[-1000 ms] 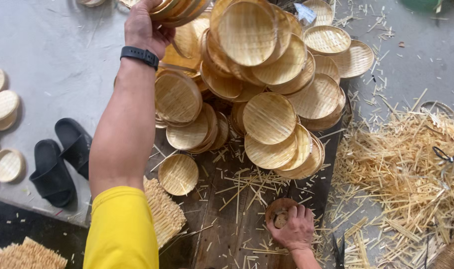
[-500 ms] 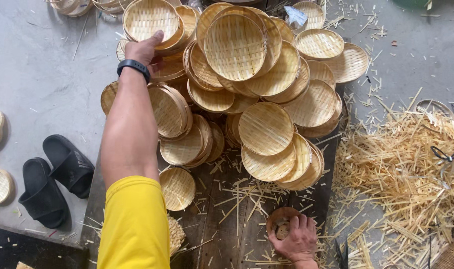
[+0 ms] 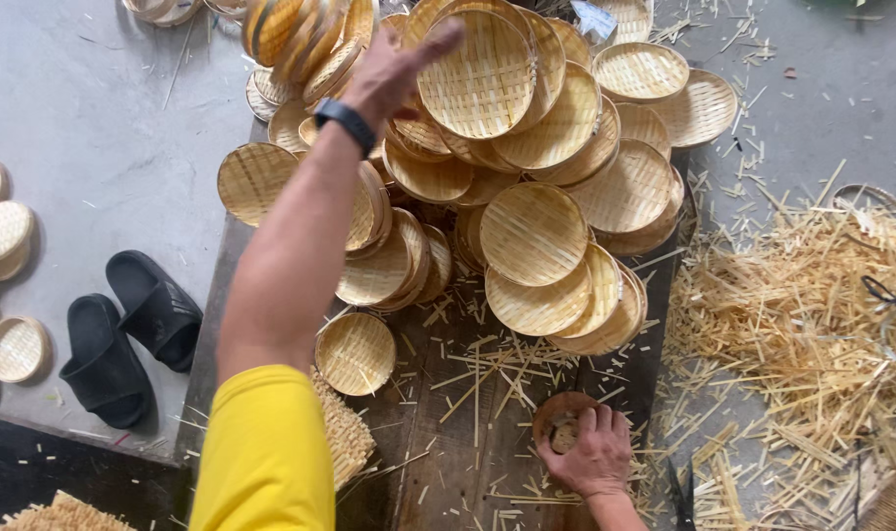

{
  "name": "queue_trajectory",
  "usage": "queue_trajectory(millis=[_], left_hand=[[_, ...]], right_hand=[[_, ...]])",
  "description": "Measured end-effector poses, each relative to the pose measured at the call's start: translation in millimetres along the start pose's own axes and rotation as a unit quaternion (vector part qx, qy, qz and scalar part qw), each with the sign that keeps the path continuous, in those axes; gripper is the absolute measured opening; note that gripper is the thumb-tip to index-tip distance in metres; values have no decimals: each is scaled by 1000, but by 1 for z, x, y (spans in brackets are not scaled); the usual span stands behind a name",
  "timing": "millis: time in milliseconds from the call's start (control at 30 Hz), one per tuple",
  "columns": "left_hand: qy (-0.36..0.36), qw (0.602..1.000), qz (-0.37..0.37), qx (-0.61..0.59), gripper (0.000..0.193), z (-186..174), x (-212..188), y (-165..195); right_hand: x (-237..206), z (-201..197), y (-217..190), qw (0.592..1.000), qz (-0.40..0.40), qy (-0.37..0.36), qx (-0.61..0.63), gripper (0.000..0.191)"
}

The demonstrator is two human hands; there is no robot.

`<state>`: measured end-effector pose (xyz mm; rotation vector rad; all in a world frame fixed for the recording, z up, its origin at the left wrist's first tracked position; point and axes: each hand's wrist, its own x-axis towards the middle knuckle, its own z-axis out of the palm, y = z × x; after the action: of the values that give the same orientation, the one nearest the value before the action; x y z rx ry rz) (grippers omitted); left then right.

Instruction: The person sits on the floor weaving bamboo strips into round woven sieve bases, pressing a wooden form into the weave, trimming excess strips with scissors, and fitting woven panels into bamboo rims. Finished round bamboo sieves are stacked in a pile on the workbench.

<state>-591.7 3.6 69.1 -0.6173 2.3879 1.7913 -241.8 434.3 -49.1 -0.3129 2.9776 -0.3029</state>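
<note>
Overhead, hands work among woven bamboo trays.
Left hand, fingers spread and empty, hovers over the tray pile at twelve o'clock; right hand clasps a small round mould at five o'clock on the table.

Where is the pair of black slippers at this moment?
In the head view, the black slippers lie on the grey floor at the lower left, beside the left edge of the dark wooden board, left of the yellow sleeve.
</note>
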Motion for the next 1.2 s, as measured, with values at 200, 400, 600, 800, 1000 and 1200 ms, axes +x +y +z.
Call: queue_trajectory(millis=[200,400,600,800,1000,1200], left_hand=[[-10,996,-72,-48,109,58,0,5],[14,983,-76,-166,99,68,-4,-4],[165,931,-83,-315,77,-28,-5,-8],[214,893,1,-397,57,-93,2,-35],[277,938,-22,-207,90,-81,18,-48],[218,969,-115,-36,111,-72,19,-53]], right_hand=[[0,-2,0,1000,4,1,1,70],[1,-2,0,1000,-3,9,3,68],[1,0,1,1000,-9,19,12,68],[0,3,1,999,-16,27,8,66],[-1,5,5,1000,-8,17,4,67],[-2,7,7,1000,-9,17,5,68]])
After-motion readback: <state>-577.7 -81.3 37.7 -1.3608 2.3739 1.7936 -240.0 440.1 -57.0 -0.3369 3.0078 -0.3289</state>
